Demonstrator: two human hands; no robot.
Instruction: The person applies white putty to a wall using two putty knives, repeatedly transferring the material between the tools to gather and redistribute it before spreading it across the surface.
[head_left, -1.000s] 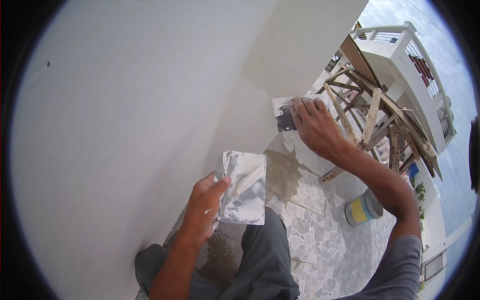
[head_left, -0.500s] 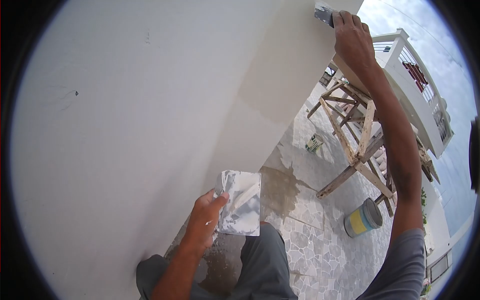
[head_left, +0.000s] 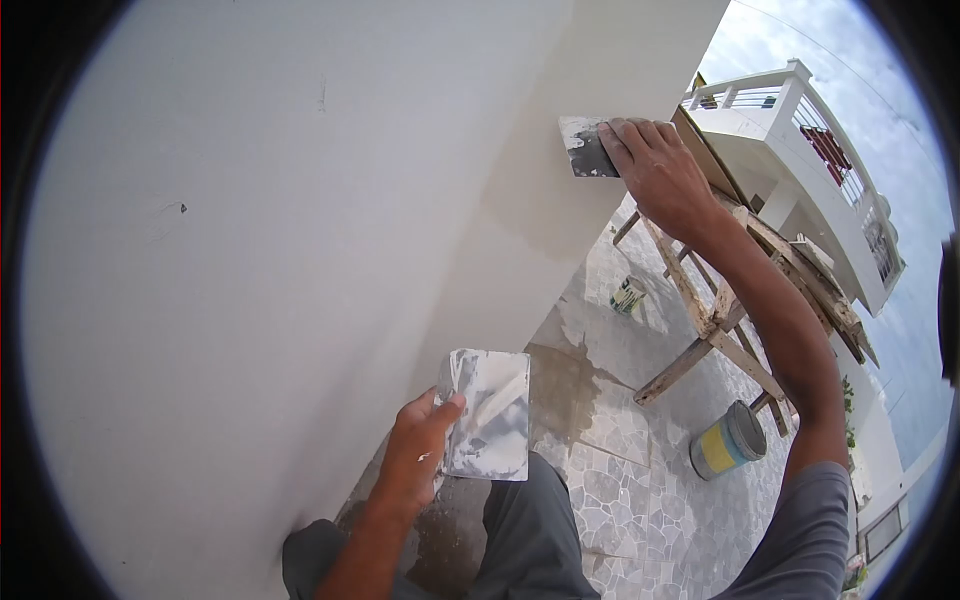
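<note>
My right hand [head_left: 660, 172] is raised and closed on a putty knife [head_left: 588, 148], whose wide, smeared blade lies against the pale wall [head_left: 300, 220] near its right edge. Darker, damp-looking patches [head_left: 540, 200] mark the wall around and below the blade. Lower down, in front of my knees, my left hand [head_left: 415, 440] grips a flat rectangular plate [head_left: 490, 415] by its left side, thumb on top. White putty is smeared over the plate's face, with a thicker streak near its middle. The fingers beneath the plate are hidden.
To the right stands a paint-spattered wooden trestle [head_left: 710, 320]. A bucket [head_left: 728, 440] with a yellow and blue label and a smaller can [head_left: 628, 294] rest on the stone-patterned floor [head_left: 620, 500]. Behind them rises a white building with a balcony [head_left: 800, 130].
My right hand has brought the putty knife down and to the left along the wall from near its upper edge. The left hand and plate have shifted only slightly in view.
</note>
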